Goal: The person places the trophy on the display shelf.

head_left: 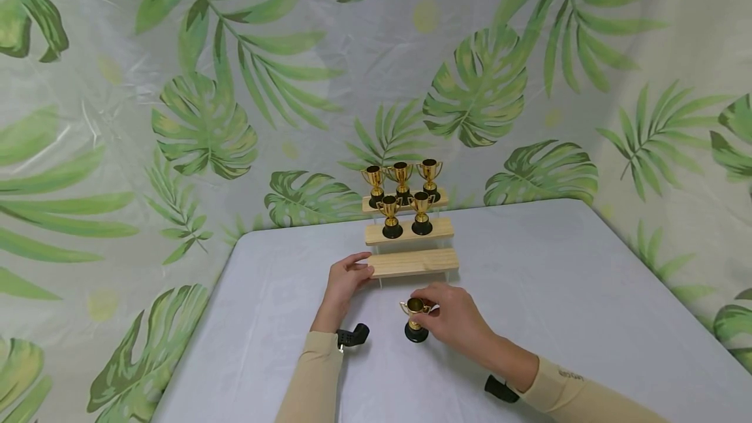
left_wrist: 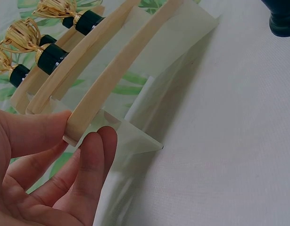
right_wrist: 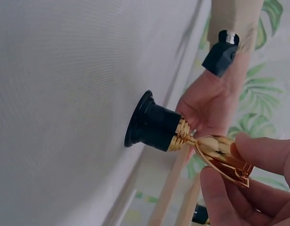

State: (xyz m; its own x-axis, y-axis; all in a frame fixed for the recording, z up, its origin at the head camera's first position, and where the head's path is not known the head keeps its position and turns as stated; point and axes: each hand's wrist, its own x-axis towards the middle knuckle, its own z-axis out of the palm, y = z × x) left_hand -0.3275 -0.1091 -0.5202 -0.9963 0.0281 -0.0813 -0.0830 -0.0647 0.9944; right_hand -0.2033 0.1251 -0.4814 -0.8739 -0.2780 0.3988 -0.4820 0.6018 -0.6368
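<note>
My right hand pinches a small gold trophy cup by its bowl between thumb and fingers. The cup is upright in the head view, its black base just over or on the white cloth; I cannot tell which. My left hand grips the left end of the lowest wooden shelf of a three-step display stand, thumb above and fingers beneath. No trophy stands on that lowest shelf. Two gold trophies stand on the middle shelf, and three trophies line the top shelf.
Clear plastic side panels hold the shelves up. The stand is on a table with a white cloth, near its back edge. Behind hangs a leaf-patterned curtain. Each wrist carries a black camera.
</note>
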